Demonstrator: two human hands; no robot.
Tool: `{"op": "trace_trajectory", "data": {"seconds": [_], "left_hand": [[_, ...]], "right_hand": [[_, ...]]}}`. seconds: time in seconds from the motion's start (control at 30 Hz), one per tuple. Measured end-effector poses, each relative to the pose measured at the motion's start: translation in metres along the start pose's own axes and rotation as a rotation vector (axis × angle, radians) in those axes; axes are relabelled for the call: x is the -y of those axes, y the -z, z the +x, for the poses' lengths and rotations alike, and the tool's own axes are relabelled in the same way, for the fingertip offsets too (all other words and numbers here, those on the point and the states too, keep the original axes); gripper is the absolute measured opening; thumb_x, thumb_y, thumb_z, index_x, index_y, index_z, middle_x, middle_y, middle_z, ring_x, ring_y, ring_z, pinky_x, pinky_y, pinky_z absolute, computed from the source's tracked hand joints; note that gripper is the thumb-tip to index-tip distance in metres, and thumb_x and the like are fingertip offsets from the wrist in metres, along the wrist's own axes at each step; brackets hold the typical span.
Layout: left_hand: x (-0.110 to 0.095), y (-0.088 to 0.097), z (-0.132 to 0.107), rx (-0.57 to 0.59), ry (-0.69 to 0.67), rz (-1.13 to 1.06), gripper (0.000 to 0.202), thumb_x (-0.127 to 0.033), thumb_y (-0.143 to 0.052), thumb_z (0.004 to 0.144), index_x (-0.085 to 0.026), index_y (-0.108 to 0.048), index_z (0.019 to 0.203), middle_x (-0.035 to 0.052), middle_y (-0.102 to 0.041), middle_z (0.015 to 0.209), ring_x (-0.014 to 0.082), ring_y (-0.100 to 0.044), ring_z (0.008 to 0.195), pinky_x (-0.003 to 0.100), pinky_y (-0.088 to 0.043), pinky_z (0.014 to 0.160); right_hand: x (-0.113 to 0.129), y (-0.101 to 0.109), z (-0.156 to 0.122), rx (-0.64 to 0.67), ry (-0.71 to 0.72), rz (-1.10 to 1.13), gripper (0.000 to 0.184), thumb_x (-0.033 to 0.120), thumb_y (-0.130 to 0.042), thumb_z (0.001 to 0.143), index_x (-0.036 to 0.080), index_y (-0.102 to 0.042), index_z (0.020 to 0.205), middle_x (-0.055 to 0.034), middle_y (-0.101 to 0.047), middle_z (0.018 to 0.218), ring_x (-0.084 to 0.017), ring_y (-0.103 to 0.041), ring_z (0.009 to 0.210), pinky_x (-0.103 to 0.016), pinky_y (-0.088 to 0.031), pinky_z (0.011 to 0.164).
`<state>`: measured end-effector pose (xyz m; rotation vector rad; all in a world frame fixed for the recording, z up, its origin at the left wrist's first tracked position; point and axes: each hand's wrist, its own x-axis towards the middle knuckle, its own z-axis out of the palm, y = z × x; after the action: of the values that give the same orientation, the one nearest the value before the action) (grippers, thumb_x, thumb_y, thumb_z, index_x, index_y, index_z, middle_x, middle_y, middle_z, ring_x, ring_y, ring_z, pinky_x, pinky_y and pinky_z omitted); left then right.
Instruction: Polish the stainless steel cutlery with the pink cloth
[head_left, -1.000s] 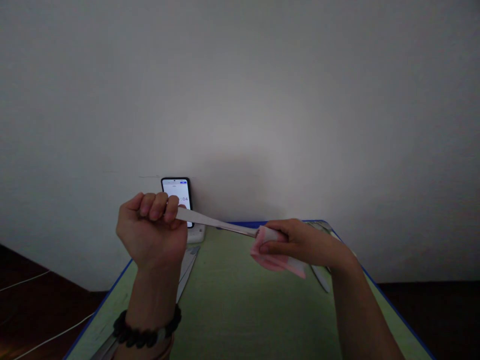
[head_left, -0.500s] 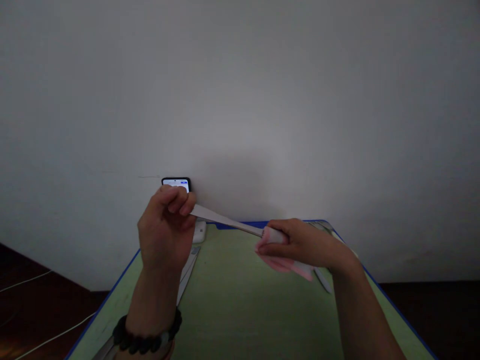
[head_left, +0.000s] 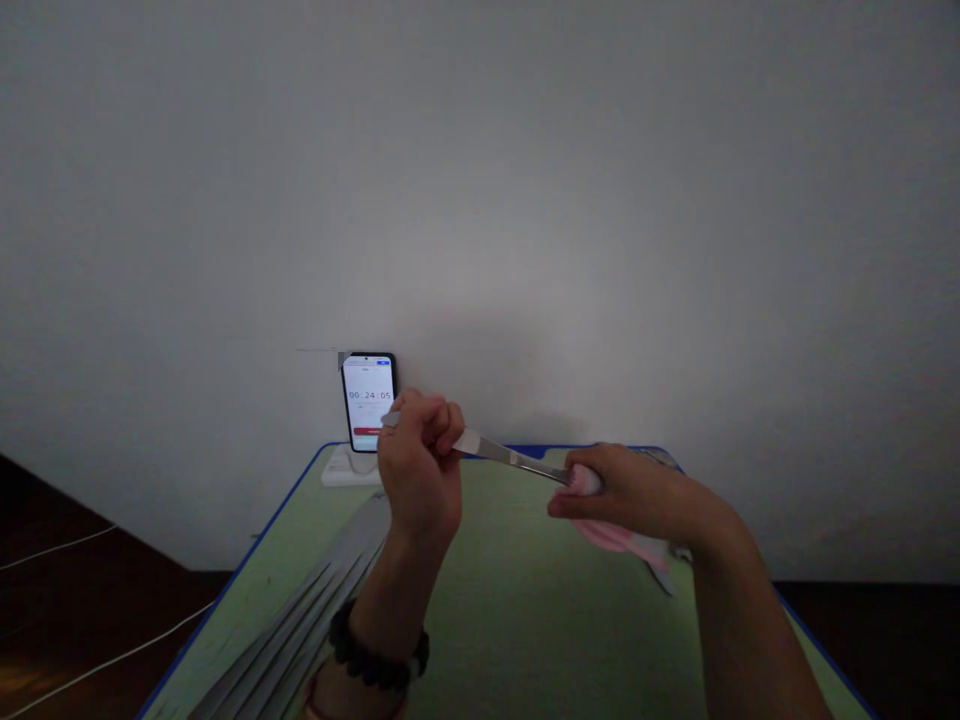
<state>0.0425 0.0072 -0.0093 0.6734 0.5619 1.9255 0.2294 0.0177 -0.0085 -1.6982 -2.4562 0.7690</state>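
My left hand (head_left: 421,470), wearing a dark beaded bracelet (head_left: 379,648), is closed around one end of a metal table knife (head_left: 491,450). A rounded tip pokes out on the left side of its fingers. The knife slopes down to the right, above the table. My right hand (head_left: 630,490) pinches a pink and white cloth (head_left: 611,535) around the knife's other end. That end is hidden by the cloth and fingers, and loose cloth hangs below the hand. Several similar flat metal knives (head_left: 300,600) lie side by side on the left of the table, partly behind my left forearm.
A phone (head_left: 368,400) showing a timer stands on a white stand (head_left: 345,472) at the back left. The green table (head_left: 525,620) has a blue edge against the white wall (head_left: 480,200). Another metal utensil (head_left: 660,578) lies under the right hand. White cables (head_left: 112,655) run at left.
My left hand has moved right along the knife, uncovering the phone and more of the knives on the table. My right hand and the cloth have shifted slightly right.
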Motion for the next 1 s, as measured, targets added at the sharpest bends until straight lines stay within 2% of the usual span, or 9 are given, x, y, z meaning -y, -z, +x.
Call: {"op": "trace_trajectory", "data": {"seconds": [0.17, 0.37, 0.53, 0.67, 0.73, 0.83, 1.0], "left_hand": [[0.005, -0.001, 0.000, -0.013, 0.080, 0.044, 0.034, -0.011, -0.056, 0.065, -0.019, -0.024, 0.054, -0.0091, -0.024, 0.048, 0.0048, -0.026, 0.043, 0.018, -0.014, 0.037], [0.001, 0.007, 0.012, -0.101, 0.087, 0.045, 0.035, -0.011, -0.056, 0.062, -0.018, -0.024, 0.053, -0.0098, -0.022, 0.048, 0.0037, -0.029, 0.040, 0.017, -0.016, 0.035], [-0.004, 0.017, 0.023, -0.148, 0.128, 0.058, 0.030, -0.011, -0.054, 0.061, -0.019, -0.027, 0.052, -0.0095, -0.024, 0.047, 0.0042, -0.032, 0.040, 0.017, -0.018, 0.032], [-0.011, 0.017, 0.023, -0.066, 0.170, 0.006, 0.024, -0.015, -0.053, 0.065, -0.019, -0.033, 0.054, -0.0085, -0.029, 0.050, 0.0057, -0.038, 0.042, 0.016, -0.024, 0.032], [-0.013, 0.018, 0.023, 0.007, 0.205, -0.063, 0.020, -0.025, -0.051, 0.071, -0.019, -0.039, 0.057, -0.0064, -0.037, 0.054, 0.0081, -0.045, 0.048, 0.017, -0.031, 0.035], [-0.013, 0.019, 0.023, 0.086, 0.203, -0.092, 0.026, -0.038, -0.050, 0.077, -0.019, -0.044, 0.062, -0.0035, -0.045, 0.061, 0.0110, -0.052, 0.056, 0.019, -0.038, 0.040], [0.000, 0.018, 0.021, 0.129, 0.237, -0.073, 0.029, -0.035, -0.051, 0.079, -0.018, -0.042, 0.057, -0.0049, -0.041, 0.057, 0.0097, -0.050, 0.053, 0.017, -0.036, 0.041]], "right_hand": [[-0.004, -0.001, 0.001, 0.019, -0.025, -0.002, 0.037, 0.056, -0.058, 0.072, 0.019, -0.062, 0.075, -0.0009, -0.063, 0.069, -0.016, -0.056, 0.066, -0.024, -0.035, 0.056], [-0.003, -0.002, 0.000, 0.054, 0.020, 0.067, 0.038, 0.056, -0.058, 0.072, 0.020, -0.064, 0.080, -0.0017, -0.065, 0.073, -0.016, -0.057, 0.065, -0.024, -0.036, 0.055], [-0.005, -0.002, 0.003, -0.089, 0.013, 0.030, 0.040, 0.057, -0.056, 0.074, 0.019, -0.065, 0.083, -0.0047, -0.066, 0.075, -0.017, -0.056, 0.063, -0.025, -0.034, 0.054], [-0.006, -0.002, 0.004, -0.135, 0.041, -0.010, 0.037, 0.054, -0.053, 0.078, 0.018, -0.062, 0.081, -0.0060, -0.066, 0.077, -0.017, -0.056, 0.066, -0.025, -0.035, 0.056], [-0.005, -0.002, 0.003, -0.104, 0.088, 0.001, 0.039, 0.054, -0.047, 0.083, 0.017, -0.061, 0.080, -0.0056, -0.065, 0.076, -0.017, -0.055, 0.066, -0.025, -0.036, 0.058], [-0.003, -0.001, 0.001, -0.025, 0.134, 0.032, 0.040, 0.052, -0.042, 0.085, 0.017, -0.060, 0.077, -0.0037, -0.063, 0.071, -0.015, -0.053, 0.062, -0.024, -0.035, 0.057], [0.007, 0.003, -0.002, 0.037, 0.220, 0.105, 0.039, 0.048, -0.041, 0.087, 0.017, -0.058, 0.073, -0.0016, -0.060, 0.065, -0.013, -0.050, 0.060, -0.024, -0.035, 0.057]]}}
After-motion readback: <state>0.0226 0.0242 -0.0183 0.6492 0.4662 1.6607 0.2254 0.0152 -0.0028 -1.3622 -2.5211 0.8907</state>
